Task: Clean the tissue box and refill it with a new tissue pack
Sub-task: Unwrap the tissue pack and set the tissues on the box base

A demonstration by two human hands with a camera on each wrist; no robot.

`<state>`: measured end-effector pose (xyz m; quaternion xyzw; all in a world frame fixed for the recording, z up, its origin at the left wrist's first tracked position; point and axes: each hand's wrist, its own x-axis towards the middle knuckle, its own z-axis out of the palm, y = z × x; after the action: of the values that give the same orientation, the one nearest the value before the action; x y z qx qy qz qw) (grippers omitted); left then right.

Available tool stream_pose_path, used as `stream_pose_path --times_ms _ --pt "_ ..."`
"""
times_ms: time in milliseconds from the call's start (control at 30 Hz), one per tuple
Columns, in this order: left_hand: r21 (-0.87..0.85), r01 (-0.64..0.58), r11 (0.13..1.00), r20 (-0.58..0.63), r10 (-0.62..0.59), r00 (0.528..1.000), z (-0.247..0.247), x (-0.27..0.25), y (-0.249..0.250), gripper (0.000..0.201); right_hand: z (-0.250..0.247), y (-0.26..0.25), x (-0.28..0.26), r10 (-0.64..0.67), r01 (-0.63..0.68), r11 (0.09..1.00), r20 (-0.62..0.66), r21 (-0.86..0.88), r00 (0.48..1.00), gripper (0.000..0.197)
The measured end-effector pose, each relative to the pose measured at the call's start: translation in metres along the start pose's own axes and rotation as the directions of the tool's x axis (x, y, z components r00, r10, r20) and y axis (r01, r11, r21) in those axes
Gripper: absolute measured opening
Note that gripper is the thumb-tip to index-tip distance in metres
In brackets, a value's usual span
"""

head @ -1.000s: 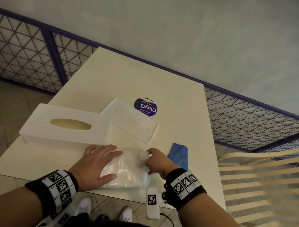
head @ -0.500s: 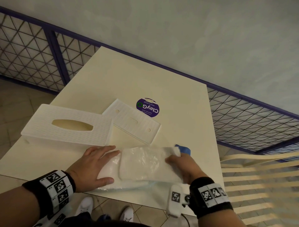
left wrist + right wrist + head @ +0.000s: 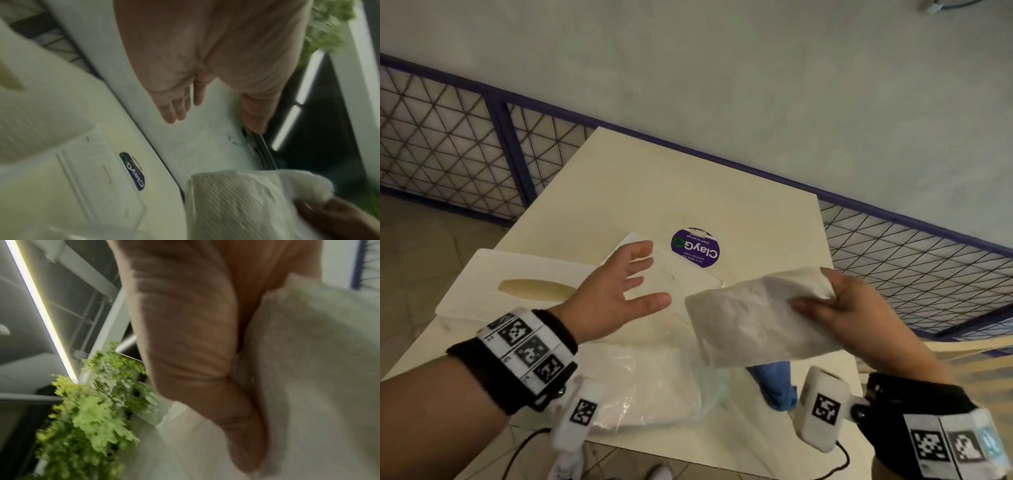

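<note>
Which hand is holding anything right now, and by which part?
The right hand grips the tissue stack by its right end, lifted off the table; the left hand is open, empty.

I stand at a cream table [image 3: 739, 192] whose far edge meets a purple-framed mesh railing [image 3: 448, 144] under a pale grey wall [image 3: 722, 68]. Beige floor tiles [image 3: 421, 240] lie off its left edge, a slatted cream chair [image 3: 962, 356] off its right.

Looks like a food court or canteen seating area, semi-public. Cream surface [image 3: 688, 192] w/ a round purple "ClayGo" clean-as-you-go sticker [image 3: 695, 247] just beyond the grips, purple mesh railing [image 3: 448, 150] behind, slatted chair [image 3: 962, 356] at right. Greenery [image 3: 92, 402] + strip light [image 3: 39, 308] overhead.
</note>
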<state>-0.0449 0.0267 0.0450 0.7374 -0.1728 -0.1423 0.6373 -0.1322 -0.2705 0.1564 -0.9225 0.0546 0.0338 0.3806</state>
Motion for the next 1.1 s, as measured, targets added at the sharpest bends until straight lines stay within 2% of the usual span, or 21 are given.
stream_pose_path --times_ms 67,167,233,267,300,367,433,500,567,700,800,933,1000,1100 --pt "-0.182 0.133 0.974 0.095 -0.117 0.989 0.002 0.005 0.0 0.122 0.005 -0.01 0.004 -0.044 0.045 0.982 -0.01 0.184 0.999 0.014" --pt "-0.434 0.281 0.856 0.168 -0.23 0.959 -0.002 -0.007 -0.008 0.128 0.034 -0.014 0.015 -0.05 0.032 0.846 0.019 0.531 0.999 0.02" --pt "-0.529 0.329 0.782 0.196 -0.265 0.944 -0.01 -0.022 -0.011 0.115 0.065 -0.01 0.02 -0.04 -0.018 0.791 0.08 0.612 0.996 0.022" --pt "-0.529 0.339 0.778 0.211 -0.267 0.94 -0.014 -0.029 -0.012 0.104 0.08 -0.007 0.021 -0.028 -0.043 0.775 0.102 0.631 0.994 0.023" --pt "-0.514 0.337 0.789 0.203 -0.27 0.941 -0.018 -0.037 -0.011 0.094 0.094 -0.004 0.022 -0.021 -0.06 0.764 0.118 0.643 0.993 0.023" --pt "-0.414 0.283 0.865 0.063 -0.283 0.957 -0.028 -0.052 -0.011 0.078 0.115 0.001 0.022 -0.033 -0.06 0.76 0.132 0.647 0.991 0.026" --pt "-0.178 0.175 0.968 -0.113 -0.197 0.974 -0.037 -0.066 -0.011 0.058 0.127 0.006 0.019 -0.061 -0.032 0.775 0.124 0.632 0.99 0.023" --pt "0.033 0.098 0.995 -0.151 -0.092 0.984 -0.04 -0.078 -0.014 0.043 0.138 0.014 0.014 -0.082 -0.024 0.794 0.147 0.607 0.986 0.025" --pt "0.145 0.071 0.987 -0.105 -0.056 0.993 -0.038 -0.089 -0.032 0.042 0.151 0.026 0.006 -0.085 -0.046 0.828 0.207 0.558 0.975 0.031" --pt "0.169 0.113 0.979 -0.044 -0.107 0.993 -0.026 -0.102 -0.071 0.049 0.175 0.046 -0.003 -0.041 -0.1 0.881 0.285 0.463 0.958 0.038" --pt "0.17 0.15 0.974 -0.051 -0.143 0.988 -0.021 -0.104 -0.077 0.043 0.181 0.052 -0.002 -0.004 -0.119 0.894 0.273 0.432 0.962 0.041" --pt "0.238 0.166 0.957 -0.115 -0.143 0.983 -0.029 -0.089 -0.06 0.035 0.173 0.048 0.006 0.052 -0.11 0.93 0.172 0.35 0.984 0.022" --pt "0.296 0.141 0.945 -0.148 -0.1 0.984 -0.035 -0.065 -0.038 0.04 0.158 0.041 0.02 0.107 -0.141 0.886 0.102 0.442 0.989 0.021" --pt "0.308 0.116 0.944 -0.226 -0.045 0.973 -0.04 -0.011 -0.006 0.053 0.14 0.034 0.055 0.202 -0.178 0.763 0.033 0.622 0.979 0.022"
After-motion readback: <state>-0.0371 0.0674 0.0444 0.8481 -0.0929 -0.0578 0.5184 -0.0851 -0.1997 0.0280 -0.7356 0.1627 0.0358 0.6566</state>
